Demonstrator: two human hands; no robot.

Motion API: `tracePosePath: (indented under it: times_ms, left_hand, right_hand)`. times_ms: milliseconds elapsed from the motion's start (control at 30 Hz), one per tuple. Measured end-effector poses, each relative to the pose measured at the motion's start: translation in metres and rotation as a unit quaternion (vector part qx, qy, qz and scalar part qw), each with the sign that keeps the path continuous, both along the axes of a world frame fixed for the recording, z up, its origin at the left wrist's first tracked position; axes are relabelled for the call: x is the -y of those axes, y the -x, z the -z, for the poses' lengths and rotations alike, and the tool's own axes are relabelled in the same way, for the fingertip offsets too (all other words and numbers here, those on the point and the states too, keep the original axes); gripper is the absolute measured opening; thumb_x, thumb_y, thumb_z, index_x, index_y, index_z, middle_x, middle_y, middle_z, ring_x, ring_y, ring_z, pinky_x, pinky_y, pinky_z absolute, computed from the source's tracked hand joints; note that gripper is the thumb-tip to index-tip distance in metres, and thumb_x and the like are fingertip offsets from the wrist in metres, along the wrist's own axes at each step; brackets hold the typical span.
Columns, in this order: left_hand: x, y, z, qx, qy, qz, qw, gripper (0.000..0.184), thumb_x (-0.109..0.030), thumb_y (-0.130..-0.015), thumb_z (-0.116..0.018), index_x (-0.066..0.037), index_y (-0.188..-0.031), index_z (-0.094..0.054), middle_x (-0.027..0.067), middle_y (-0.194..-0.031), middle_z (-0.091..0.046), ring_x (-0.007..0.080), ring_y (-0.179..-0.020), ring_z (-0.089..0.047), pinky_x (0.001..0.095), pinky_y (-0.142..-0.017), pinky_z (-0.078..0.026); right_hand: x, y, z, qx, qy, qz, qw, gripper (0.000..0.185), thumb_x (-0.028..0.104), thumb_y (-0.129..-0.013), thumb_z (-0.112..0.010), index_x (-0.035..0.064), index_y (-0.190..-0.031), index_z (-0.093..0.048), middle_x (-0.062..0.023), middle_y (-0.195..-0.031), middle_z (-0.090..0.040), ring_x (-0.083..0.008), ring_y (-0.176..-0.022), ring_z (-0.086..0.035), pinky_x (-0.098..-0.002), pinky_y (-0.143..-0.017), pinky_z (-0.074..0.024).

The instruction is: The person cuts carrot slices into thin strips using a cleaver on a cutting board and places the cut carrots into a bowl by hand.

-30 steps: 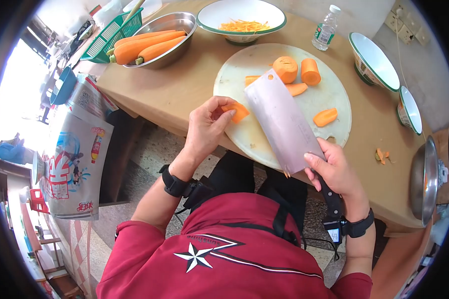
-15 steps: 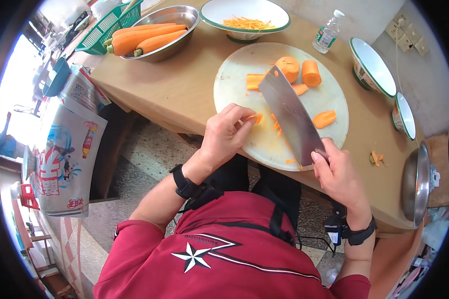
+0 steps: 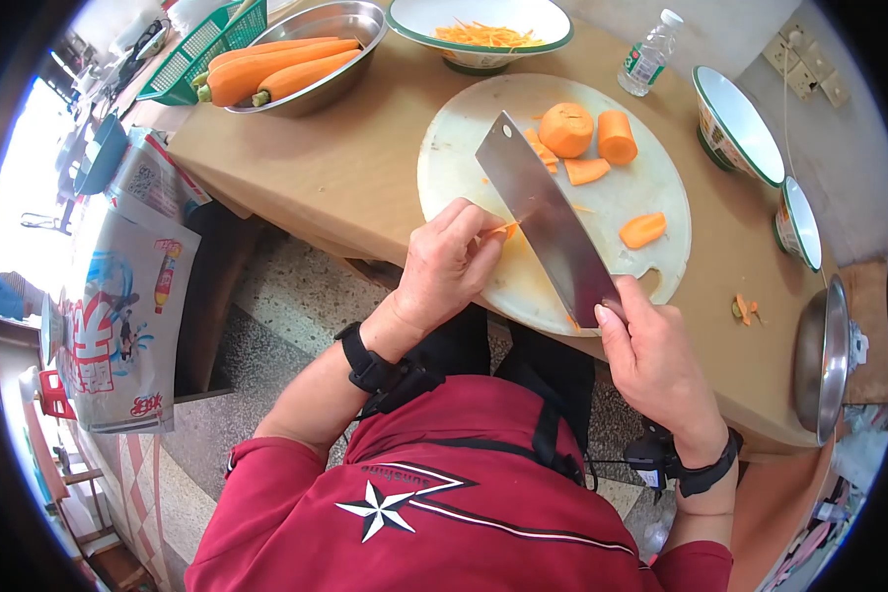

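My right hand (image 3: 651, 355) grips the handle end of a broad cleaver (image 3: 551, 219), its blade slanting up and left across a round white cutting board (image 3: 454, 128). At the board's near left edge, my left hand (image 3: 449, 259) pinches thin carrot strips (image 3: 506, 230) close beside the blade. Behind the cleaver stand a thick carrot chunk (image 3: 565, 130) and a shorter carrot piece (image 3: 617, 137). A carrot slab (image 3: 587, 171) lies in front of them, and a carrot slice (image 3: 643, 230) rests to the right. The blade hides part of the board.
A steel bowl (image 3: 360, 61) of whole carrots and a white bowl (image 3: 562, 37) of carrot shreds stand at the back. A plastic bottle (image 3: 647, 57) is behind the board. Along the right are two enamel bowls (image 3: 740, 123), carrot scraps (image 3: 745, 309) and a steel basin (image 3: 824, 360).
My right hand and the cleaver have shifted left, bringing the blade closer to my left hand. My left hand stays nearly in place, still pinching carrot.
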State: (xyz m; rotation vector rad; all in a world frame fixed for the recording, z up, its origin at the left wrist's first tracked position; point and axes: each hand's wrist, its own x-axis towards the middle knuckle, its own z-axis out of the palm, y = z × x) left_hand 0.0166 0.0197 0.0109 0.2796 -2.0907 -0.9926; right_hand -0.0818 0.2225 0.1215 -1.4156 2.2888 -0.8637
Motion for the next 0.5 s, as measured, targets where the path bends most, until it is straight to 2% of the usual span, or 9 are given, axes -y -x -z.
tracePosePath:
  times_ms: [67, 133, 167, 233, 367, 433, 500]
  left_hand:
    - [0.001, 0.001, 0.001, -0.005, 0.012, 0.002, 1.0, 0.009, 0.004, -0.084, -0.068, 0.0, -0.091, -0.064, 0.0089, -0.082, -0.062, 0.0155, -0.066, -0.062, 0.026, -0.06, -0.051]
    - [0.002, 0.0, 0.001, -0.009, 0.023, 0.005, 1.0, 0.01, 0.004, -0.083, -0.068, 0.0, -0.091, -0.064, 0.009, -0.082, -0.062, 0.0159, -0.066, -0.062, 0.0262, -0.06, -0.051]
    - [0.002, 0.0, 0.001, -0.008, 0.04, 0.009, 0.999, 0.01, 0.005, -0.083, -0.068, 0.0, -0.091, -0.064, 0.0092, -0.082, -0.062, 0.0162, -0.067, -0.063, 0.0262, -0.06, -0.051]
    - [0.002, -0.001, 0.001, -0.007, 0.057, 0.013, 0.998, 0.011, 0.005, -0.082, -0.068, 0.0, -0.091, -0.064, 0.0094, -0.082, -0.062, 0.0164, -0.067, -0.063, 0.0261, -0.06, -0.051]
    - [0.003, 0.0, 0.004, 0.007, 0.039, 0.005, 0.999, 0.009, 0.004, -0.084, -0.068, 0.001, -0.091, -0.064, 0.0093, -0.082, -0.062, 0.0157, -0.068, -0.063, 0.0261, -0.06, -0.051]
    - [0.004, 0.001, 0.005, 0.01, 0.033, 0.002, 0.999, 0.008, 0.004, -0.084, -0.068, 0.001, -0.091, -0.063, 0.0094, -0.082, -0.063, 0.0151, -0.067, -0.063, 0.026, -0.059, -0.051]
    - [0.002, 0.001, 0.006, 0.003, -0.007, -0.003, 1.0, 0.007, 0.002, -0.086, -0.068, 0.001, -0.091, -0.063, 0.0091, -0.082, -0.063, 0.0132, -0.066, -0.062, 0.0254, -0.059, -0.051]
  right_hand:
    - [0.001, -0.001, -0.002, -0.005, -0.004, 0.001, 1.0, 0.014, 0.008, -0.096, -0.054, -0.0007, -0.106, -0.051, -0.0241, -0.071, -0.061, -0.0466, -0.066, -0.06, -0.0543, -0.058, -0.0441]
    - [0.003, 0.0, -0.008, -0.007, -0.056, -0.001, 0.998, 0.018, 0.007, -0.095, -0.054, -0.0039, -0.109, -0.051, -0.0249, -0.074, -0.062, -0.0454, -0.072, -0.062, -0.0484, -0.06, -0.0454]
    - [0.004, 0.001, -0.006, -0.006, -0.057, 0.001, 0.998, 0.018, 0.007, -0.095, -0.054, -0.0039, -0.109, -0.051, -0.0249, -0.074, -0.062, -0.0454, -0.072, -0.062, -0.0484, -0.06, -0.0454]
    - [0.01, 0.004, 0.001, -0.022, -0.063, -0.021, 0.998, 0.013, 0.009, -0.095, -0.053, -0.0018, -0.099, -0.049, -0.0279, -0.069, -0.059, -0.0476, -0.067, -0.06, -0.0561, -0.059, -0.0436]
    - [0.026, 0.016, 0.014, 0.008, -0.037, -0.032, 0.999, 0.014, 0.01, -0.094, -0.054, -0.0027, -0.099, -0.049, -0.0289, -0.068, -0.059, -0.048, -0.068, -0.06, -0.0566, -0.062, -0.0443]
    - [0.033, 0.019, 0.019, -0.046, -0.032, -0.059, 0.997, 0.015, 0.01, -0.093, -0.053, -0.0036, -0.1, -0.05, -0.029, -0.069, -0.06, -0.0491, -0.07, -0.06, -0.0573, -0.064, -0.045]
    - [0.039, 0.021, 0.015, -0.04, -0.039, -0.049, 0.997, 0.016, 0.01, -0.094, -0.052, -0.0041, -0.1, -0.05, -0.0292, -0.071, -0.06, -0.0494, -0.071, -0.06, -0.0573, -0.064, -0.0455]
